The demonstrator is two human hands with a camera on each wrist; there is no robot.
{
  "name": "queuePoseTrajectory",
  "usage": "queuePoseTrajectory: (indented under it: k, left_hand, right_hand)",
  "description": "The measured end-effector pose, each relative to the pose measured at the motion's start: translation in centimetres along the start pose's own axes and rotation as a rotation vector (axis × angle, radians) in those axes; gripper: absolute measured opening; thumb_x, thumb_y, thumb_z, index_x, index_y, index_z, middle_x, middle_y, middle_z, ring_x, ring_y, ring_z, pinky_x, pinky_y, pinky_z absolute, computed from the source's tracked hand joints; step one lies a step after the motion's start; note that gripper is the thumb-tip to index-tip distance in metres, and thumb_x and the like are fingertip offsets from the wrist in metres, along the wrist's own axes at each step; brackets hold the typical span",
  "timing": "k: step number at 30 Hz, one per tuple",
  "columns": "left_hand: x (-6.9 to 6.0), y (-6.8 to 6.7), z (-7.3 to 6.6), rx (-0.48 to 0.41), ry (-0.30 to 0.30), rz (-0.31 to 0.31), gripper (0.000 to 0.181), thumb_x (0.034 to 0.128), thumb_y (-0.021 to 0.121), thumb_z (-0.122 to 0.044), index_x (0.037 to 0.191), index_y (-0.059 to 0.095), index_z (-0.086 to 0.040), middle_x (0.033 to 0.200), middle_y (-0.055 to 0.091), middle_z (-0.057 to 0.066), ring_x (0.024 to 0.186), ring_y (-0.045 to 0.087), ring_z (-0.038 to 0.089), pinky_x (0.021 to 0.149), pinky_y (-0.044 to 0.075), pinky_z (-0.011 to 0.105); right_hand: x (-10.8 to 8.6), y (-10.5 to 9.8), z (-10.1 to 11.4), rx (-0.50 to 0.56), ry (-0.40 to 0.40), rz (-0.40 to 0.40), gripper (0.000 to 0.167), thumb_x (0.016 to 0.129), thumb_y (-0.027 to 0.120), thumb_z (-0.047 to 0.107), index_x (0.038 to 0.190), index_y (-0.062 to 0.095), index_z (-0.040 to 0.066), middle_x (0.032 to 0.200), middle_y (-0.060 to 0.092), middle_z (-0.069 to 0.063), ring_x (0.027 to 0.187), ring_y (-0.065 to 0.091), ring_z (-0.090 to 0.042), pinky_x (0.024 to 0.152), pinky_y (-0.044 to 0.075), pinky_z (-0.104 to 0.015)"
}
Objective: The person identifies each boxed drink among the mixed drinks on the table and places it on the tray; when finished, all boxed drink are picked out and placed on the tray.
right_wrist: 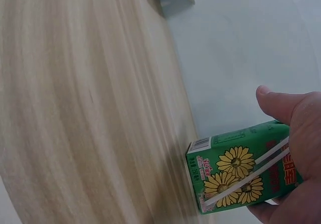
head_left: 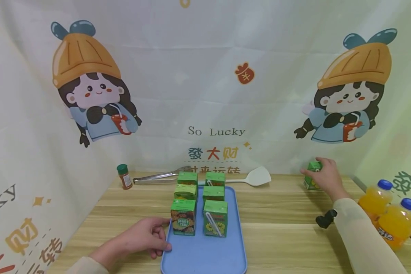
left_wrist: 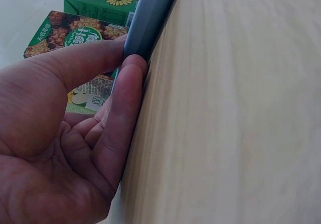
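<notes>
My left hand (head_left: 142, 236) pinches the left rim of a blue tray (head_left: 205, 255); in the left wrist view, fingers lie on both sides of the tray edge (left_wrist: 145, 28). Two rows of green drink cartons stand on the tray, among them a pineapple carton (head_left: 183, 220) and a chrysanthemum carton (head_left: 215, 222) with a straw on its front. Far to the right, my right hand (head_left: 328, 179) is around another green drink carton (head_left: 311, 180) standing on the table. In the right wrist view, its thumb (right_wrist: 276, 103) sticks out apart from that chrysanthemum carton (right_wrist: 241, 169).
Behind the tray lie metal tongs (head_left: 157, 177) and a white spatula (head_left: 258, 177). A green-capped seasoning jar (head_left: 125, 179) stands at the back left. Two orange drink bottles (head_left: 395, 224) are beside the right forearm. A printed cloth (head_left: 205, 95) hangs behind the wooden table (head_left: 277, 243).
</notes>
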State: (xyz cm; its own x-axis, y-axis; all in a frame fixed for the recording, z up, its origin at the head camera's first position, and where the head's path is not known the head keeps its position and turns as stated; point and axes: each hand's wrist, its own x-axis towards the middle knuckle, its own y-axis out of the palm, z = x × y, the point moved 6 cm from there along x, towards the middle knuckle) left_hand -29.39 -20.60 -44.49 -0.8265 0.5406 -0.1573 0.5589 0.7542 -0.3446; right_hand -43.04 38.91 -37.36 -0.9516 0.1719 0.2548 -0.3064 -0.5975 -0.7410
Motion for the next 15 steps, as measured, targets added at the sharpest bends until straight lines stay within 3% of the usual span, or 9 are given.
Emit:
queuePoseTrajectory:
  k: [7, 15]
  left_hand:
    - [-0.04, -0.02, -0.01, 0.006, 0.0, -0.003, 0.095, 0.0955, 0.088, -0.012, 0.16, 0.029, 0.025, 0.088, 0.075, 0.013, 0.072, 0.073, 0.023, 0.06, 0.065, 0.034]
    - [0.0, -0.07, 0.11, 0.011, -0.014, -0.002, 0.094, 0.0957, 0.089, -0.013, 0.161, 0.031, 0.024, 0.088, 0.075, 0.013, 0.072, 0.073, 0.023, 0.061, 0.065, 0.035]
  right_hand:
    - [-0.17, 0.09, -0.25, 0.001, 0.0, -0.002, 0.086, 0.105, 0.078, 0.029, 0.161, 0.034, -0.018, 0.16, 0.025, -0.047, 0.138, 0.041, -0.063, 0.118, 0.041, -0.077]
    - [-0.43, 0.09, -0.81, -0.007, 0.019, -0.013, 0.085, 0.106, 0.078, 0.031, 0.162, 0.034, -0.016, 0.159, 0.026, -0.046, 0.134, 0.043, -0.061, 0.116, 0.042, -0.078]
